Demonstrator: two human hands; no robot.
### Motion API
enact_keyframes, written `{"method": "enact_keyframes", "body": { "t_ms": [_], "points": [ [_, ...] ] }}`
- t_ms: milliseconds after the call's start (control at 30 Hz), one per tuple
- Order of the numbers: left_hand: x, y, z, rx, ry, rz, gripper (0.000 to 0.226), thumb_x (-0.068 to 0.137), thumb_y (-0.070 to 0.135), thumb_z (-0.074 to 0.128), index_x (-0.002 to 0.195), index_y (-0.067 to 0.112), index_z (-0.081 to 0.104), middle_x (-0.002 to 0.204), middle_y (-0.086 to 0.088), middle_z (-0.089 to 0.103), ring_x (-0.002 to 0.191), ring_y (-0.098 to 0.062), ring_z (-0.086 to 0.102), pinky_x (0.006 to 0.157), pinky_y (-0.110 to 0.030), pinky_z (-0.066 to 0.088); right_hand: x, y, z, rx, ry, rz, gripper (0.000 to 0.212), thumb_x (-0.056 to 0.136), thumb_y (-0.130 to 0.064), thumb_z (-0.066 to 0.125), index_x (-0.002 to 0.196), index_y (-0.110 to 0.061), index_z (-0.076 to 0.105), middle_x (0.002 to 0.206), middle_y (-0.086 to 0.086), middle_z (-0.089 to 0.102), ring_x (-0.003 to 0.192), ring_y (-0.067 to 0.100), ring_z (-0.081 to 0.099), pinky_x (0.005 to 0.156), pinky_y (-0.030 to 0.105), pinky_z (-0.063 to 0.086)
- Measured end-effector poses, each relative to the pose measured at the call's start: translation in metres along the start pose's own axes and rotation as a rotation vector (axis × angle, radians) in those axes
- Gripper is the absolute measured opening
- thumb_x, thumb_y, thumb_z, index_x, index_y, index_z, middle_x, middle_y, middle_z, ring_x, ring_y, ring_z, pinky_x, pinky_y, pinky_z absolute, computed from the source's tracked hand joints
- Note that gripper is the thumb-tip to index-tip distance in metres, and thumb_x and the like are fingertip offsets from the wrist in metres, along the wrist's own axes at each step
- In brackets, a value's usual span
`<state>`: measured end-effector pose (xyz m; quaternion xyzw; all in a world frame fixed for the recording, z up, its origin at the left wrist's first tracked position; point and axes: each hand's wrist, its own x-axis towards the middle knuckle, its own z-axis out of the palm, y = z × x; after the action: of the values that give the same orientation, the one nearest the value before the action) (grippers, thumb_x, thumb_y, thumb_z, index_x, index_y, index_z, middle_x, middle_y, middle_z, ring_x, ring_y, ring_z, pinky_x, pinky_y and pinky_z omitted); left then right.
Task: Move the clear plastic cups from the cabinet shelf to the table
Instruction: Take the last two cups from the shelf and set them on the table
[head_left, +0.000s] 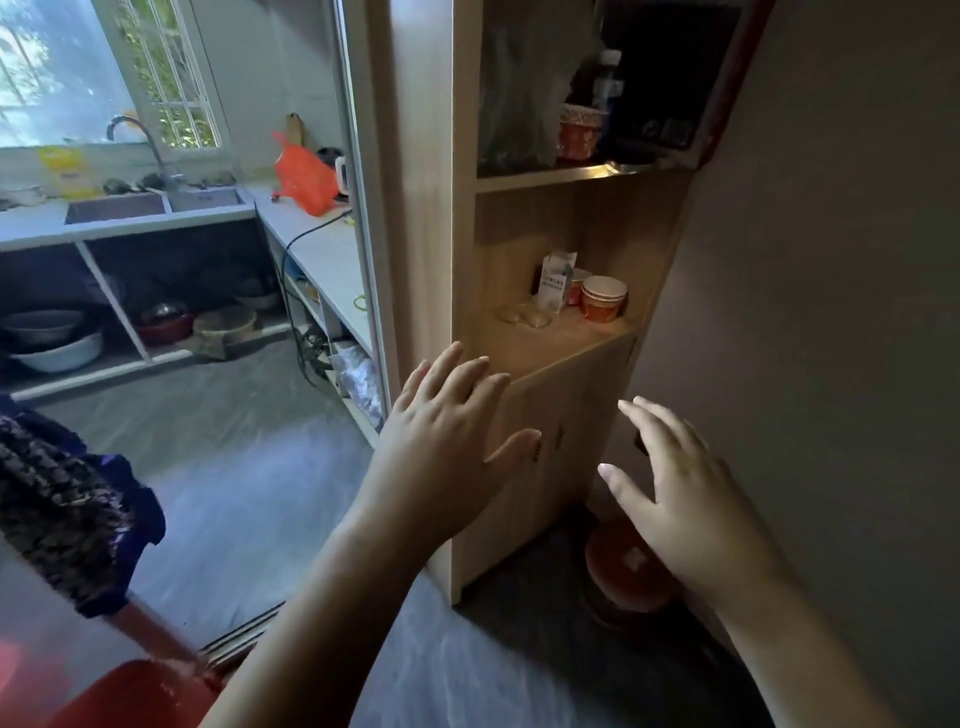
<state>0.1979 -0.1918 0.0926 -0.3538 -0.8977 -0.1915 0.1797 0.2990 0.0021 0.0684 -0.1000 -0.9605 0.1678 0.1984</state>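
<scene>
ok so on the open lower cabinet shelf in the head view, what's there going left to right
clear plastic cups → white carton → stack of red-and-white paper bowls. Both hands, left and right, are open and short of the shelf.

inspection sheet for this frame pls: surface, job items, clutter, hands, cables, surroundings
Surface: wooden cabinet shelf, mostly bare at the front.
Job's things: clear plastic cups on the shelf's left, faint, count unclear.
Clutter: white carton and stacked red paper cups behind them.
Hands: left hand and right hand open, fingers spread, nothing in either grip, short of the shelf.
Cables: black cable hanging off the counter.
Surroundings: sink, orange bag.
</scene>
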Motion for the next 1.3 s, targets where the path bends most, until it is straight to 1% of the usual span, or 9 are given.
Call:
{"method": "enact_keyframes", "body": {
  "t_ms": [333,467,567,700,800,1000,1067,1200,1300],
  "points": [
    [0.122,-0.014,0.081,-0.037,-0.076,0.027,0.06,0.088,0.057,0.04,0.135,0.02,0.042,0.145,-0.002,0.041,0.141,-0.021,0.02,0.114,-0.045,0.021,0.099,0.065,0.027,0.071,-0.046,0.081,0.057,0.091,-0.043,0.046,0.143,-0.035,0.023,0.152,-0.015,0.021,0.139,0.002,0.014,0.108,0.023,0.014],
    [0.168,-0.011,0.12,-0.028,-0.082,-0.003,0.061,0.089,0.056,0.04,0.137,0.02,0.039,0.146,-0.002,0.04,0.14,-0.021,0.02,0.115,-0.041,0.016,0.149,0.107,0.032,0.092,-0.067,0.085,0.059,0.091,-0.045,0.046,0.144,-0.032,0.023,0.153,-0.01,0.023,0.14,0.008,0.018,0.114,0.034,0.022],
    [0.196,-0.007,0.147,0.004,-0.085,-0.036,0.059,0.089,0.052,0.044,0.136,0.018,0.04,0.143,-0.005,0.042,0.137,-0.024,0.027,0.112,-0.04,0.021,0.185,0.139,0.043,0.108,-0.103,0.047,0.059,0.09,-0.045,0.049,0.142,-0.03,0.027,0.153,-0.007,0.026,0.139,0.01,0.021,0.113,0.034,0.023],
    [0.235,-0.005,0.172,-0.044,-0.012,-0.107,0.05,0.083,0.033,0.062,0.127,0.012,0.05,0.129,-0.011,0.055,0.119,-0.029,0.051,0.096,-0.041,0.042,0.233,0.176,0.054,0.082,-0.14,-0.063,0.06,0.088,-0.04,0.056,0.141,-0.023,0.033,0.15,-0.002,0.033,0.137,0.014,0.028,0.111,0.036,0.028],
    [0.256,-0.004,0.195,-0.068,0.033,-0.122,0.049,0.083,0.025,0.066,0.125,0.007,0.051,0.125,-0.013,0.058,0.117,-0.03,0.053,0.096,-0.038,0.041,0.269,0.203,0.061,0.091,-0.194,-0.133,0.061,0.088,-0.037,0.057,0.142,-0.022,0.033,0.15,-0.002,0.033,0.138,0.014,0.027,0.111,0.04,0.031],
    [0.279,-0.024,0.236,0.024,0.021,-0.178,0.05,0.078,0.02,0.072,0.122,0.001,0.056,0.121,-0.019,0.061,0.113,-0.034,0.056,0.093,-0.042,0.045,0.318,0.223,0.097,0.123,-0.307,-0.205,0.062,0.089,-0.036,0.058,0.143,-0.02,0.032,0.15,-0.001,0.033,0.139,0.014,0.024,0.113,0.037,0.026],
    [0.292,-0.036,0.251,0.02,0.014,-0.219,0.053,0.081,0.024,0.068,0.128,0.006,0.051,0.129,-0.014,0.056,0.122,-0.029,0.05,0.098,-0.039,0.041,0.342,0.223,0.112,0.105,-0.34,-0.235,0.063,0.089,-0.037,0.057,0.143,-0.021,0.03,0.151,-0.001,0.032,0.139,0.013,0.023,0.112,0.034,0.024],
    [0.318,-0.068,0.288,-0.053,-0.047,-0.317,0.063,0.089,0.034,0.052,0.144,0.018,0.024,0.149,-0.002,0.033,0.138,-0.018,0.022,0.109,-0.037,0.024,0.394,0.221,0.149,0.069,-0.401,-0.264,0.064,0.089,-0.037,0.057,0.143,-0.018,0.029,0.15,0.002,0.032,0.138,0.016,0.025,0.112,0.034,0.023],
    [0.338,-0.091,0.314,-0.045,-0.067,-0.301,0.065,0.09,0.033,0.053,0.144,0.017,0.021,0.15,-0.002,0.031,0.139,-0.017,0.019,0.11,-0.036,0.02,0.424,0.22,0.179,0.073,-0.4,-0.258,0.065,0.087,-0.034,0.061,0.142,-0.016,0.031,0.148,0.006,0.035,0.137,0.02,0.029,0.112,0.037,0.027]
  ]
}}
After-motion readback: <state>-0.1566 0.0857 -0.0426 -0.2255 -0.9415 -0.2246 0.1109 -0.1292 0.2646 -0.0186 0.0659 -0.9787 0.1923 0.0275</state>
